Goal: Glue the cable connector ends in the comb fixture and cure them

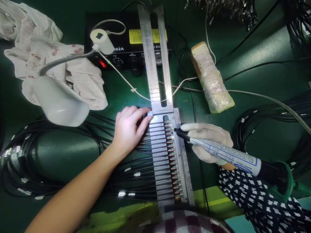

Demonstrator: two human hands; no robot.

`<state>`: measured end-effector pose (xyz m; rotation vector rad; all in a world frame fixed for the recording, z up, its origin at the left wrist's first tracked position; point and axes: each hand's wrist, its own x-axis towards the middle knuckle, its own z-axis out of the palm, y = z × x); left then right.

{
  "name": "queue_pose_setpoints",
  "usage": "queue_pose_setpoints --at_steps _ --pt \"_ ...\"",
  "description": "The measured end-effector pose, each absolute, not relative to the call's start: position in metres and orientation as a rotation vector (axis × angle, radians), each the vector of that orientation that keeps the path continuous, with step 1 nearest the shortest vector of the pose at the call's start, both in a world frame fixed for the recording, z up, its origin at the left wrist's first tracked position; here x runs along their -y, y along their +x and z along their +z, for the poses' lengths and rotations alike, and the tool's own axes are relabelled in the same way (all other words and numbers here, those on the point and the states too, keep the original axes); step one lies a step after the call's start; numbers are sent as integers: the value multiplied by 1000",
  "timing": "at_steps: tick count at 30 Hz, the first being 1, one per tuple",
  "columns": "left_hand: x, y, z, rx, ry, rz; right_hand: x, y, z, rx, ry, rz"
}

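A slotted metal jig (pixel 162 168) lies lengthwise in front of me, with several black cables (pixel 143 168) set side by side in its grooves. Their stripped ends show small coloured wires and connectors (pixel 173 158) along the jig's right side. My left hand (pixel 130 129), bare, pinches the jig's upper left corner between thumb and bent fingers. In a white glove, my right hand (pixel 209 139) grips a dispensing syringe (pixel 225 153) with a printed white label. The syringe's dark tip points left, close to the upper connectors; whether it touches them I cannot tell.
Behind the jig stands a black dispenser unit (pixel 109 61), partly covered by a slotted metal lid (pixel 148 48). A gooseneck lamp (pixel 102 42) and crumpled cloth (pixel 55 64) are at left. A wrapped block (pixel 212 79) sits right. Coiled cables (pixel 14 155) lie left; hoses cross the right.
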<state>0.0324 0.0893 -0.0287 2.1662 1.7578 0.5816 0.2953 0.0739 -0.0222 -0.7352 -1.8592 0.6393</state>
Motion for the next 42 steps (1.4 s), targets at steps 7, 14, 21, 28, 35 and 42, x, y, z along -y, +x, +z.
queue_pose_setpoints --at_steps 7,14,21,28,35,42 --pt "-90 32 -29 -1755 2169 590 -77 297 -17 1912 -706 711" --pt "-90 32 -29 -1759 2173 587 -78 294 -16 1885 -762 717" --pt "-89 32 -29 -1759 2163 587 -74 300 -8 1917 -696 687" --pt "-89 32 -29 -1761 2165 592 -69 299 -11 1927 -671 654" --pt "-90 32 -29 -1762 2168 585 -69 301 -24 1888 -709 689" --pt "-89 33 -29 -1762 2169 601 -69 299 -19 1884 -695 701"
